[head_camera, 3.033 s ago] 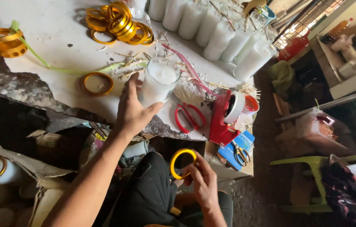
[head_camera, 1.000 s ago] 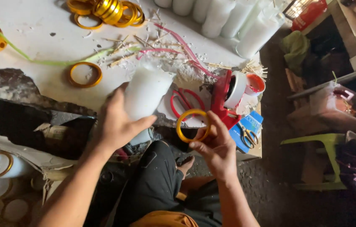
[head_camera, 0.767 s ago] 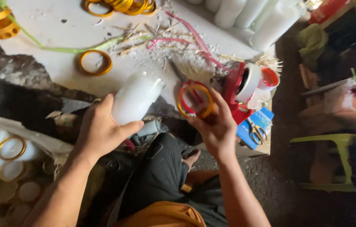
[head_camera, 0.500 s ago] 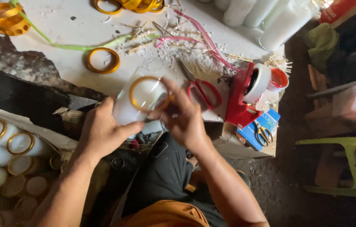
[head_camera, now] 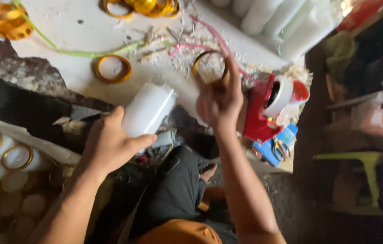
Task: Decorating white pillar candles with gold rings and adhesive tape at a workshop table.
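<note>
Fingers of the left hand (head_camera: 110, 144) wrap the lower end of a white candle (head_camera: 148, 108), thumb across its side, holding it tilted with its far end raised toward the table edge. Right hand (head_camera: 220, 101) pinches a gold ring (head_camera: 209, 68) between thumb and fingertips and holds it upright above the table (head_camera: 65, 27); its lower arc is covered by the fingers.

Motion blur softens everything, so the candle's far end and the shavings scattered on the table are hard to read. A red tape dispenser (head_camera: 263, 108) stands just beside the right hand at the table's near right corner, partly behind the wrist. One more gold ring (head_camera: 112, 69) lies flat near the table's near edge, well apart from both hands. A heap of gold rings (head_camera: 148, 5) at the far edge and a row of white candles (head_camera: 281, 20) at the far right corner are cut off by the top of the view. A green strip (head_camera: 74, 49) runs across the table's left part.

Below the table, at the left, ringed candles (head_camera: 1, 156) lie stacked, blurred and cut by the view's edge. Open room is scant: the hands work in the gap between the table's near edge and the person's dark-clothed lap (head_camera: 173, 194).
</note>
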